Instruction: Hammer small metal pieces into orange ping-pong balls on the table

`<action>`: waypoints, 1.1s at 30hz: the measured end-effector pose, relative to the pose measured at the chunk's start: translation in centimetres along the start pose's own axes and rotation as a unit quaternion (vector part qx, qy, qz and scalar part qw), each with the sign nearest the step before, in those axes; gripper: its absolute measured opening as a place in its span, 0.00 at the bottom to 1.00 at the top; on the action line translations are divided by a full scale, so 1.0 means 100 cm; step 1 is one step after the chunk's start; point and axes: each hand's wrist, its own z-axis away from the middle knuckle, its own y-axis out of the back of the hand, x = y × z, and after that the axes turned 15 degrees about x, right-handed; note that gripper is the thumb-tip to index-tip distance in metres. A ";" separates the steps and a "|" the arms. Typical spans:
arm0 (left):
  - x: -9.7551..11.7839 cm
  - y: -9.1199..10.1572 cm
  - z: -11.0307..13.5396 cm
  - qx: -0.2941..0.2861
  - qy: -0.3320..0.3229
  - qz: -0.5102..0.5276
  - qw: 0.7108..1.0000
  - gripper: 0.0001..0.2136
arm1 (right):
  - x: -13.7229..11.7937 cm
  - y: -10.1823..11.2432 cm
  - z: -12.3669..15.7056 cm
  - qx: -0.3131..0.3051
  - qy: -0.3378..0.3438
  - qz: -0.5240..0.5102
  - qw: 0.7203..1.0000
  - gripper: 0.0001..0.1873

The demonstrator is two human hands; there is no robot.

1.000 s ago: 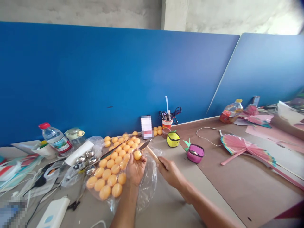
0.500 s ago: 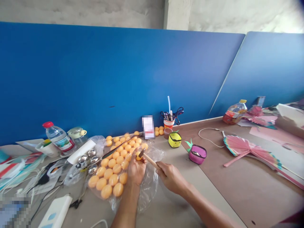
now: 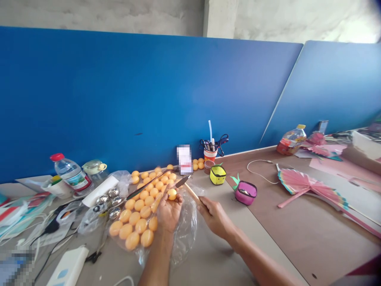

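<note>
My left hand (image 3: 168,212) is closed around one orange ball (image 3: 172,194), pinched at its fingertips above a clear plastic bag (image 3: 184,234). My right hand (image 3: 214,217) grips the wooden handle of a knife (image 3: 187,186). Its blade tip points up and to the left, just right of the held ball and apart from it. Several more orange balls (image 3: 139,216) lie in rows on the bag to the left of my left hand.
A water bottle (image 3: 71,174), silver balls (image 3: 108,198), cables and a white box (image 3: 67,266) crowd the left. A pen cup (image 3: 210,153), a yellow pouch (image 3: 217,174) and a pink pouch (image 3: 245,192) stand behind. A pink paper fan (image 3: 306,186) lies right. A blue partition (image 3: 133,91) backs the desk.
Half a second ago the knife tip touched the held ball; now the blade is lifted up and away to the right, as it was one second ago.
</note>
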 end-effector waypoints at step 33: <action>-0.008 -0.001 -0.004 0.000 -0.022 0.014 1.000 0.10 | -0.003 -0.004 0.008 -0.045 0.027 0.103 0.993 0.10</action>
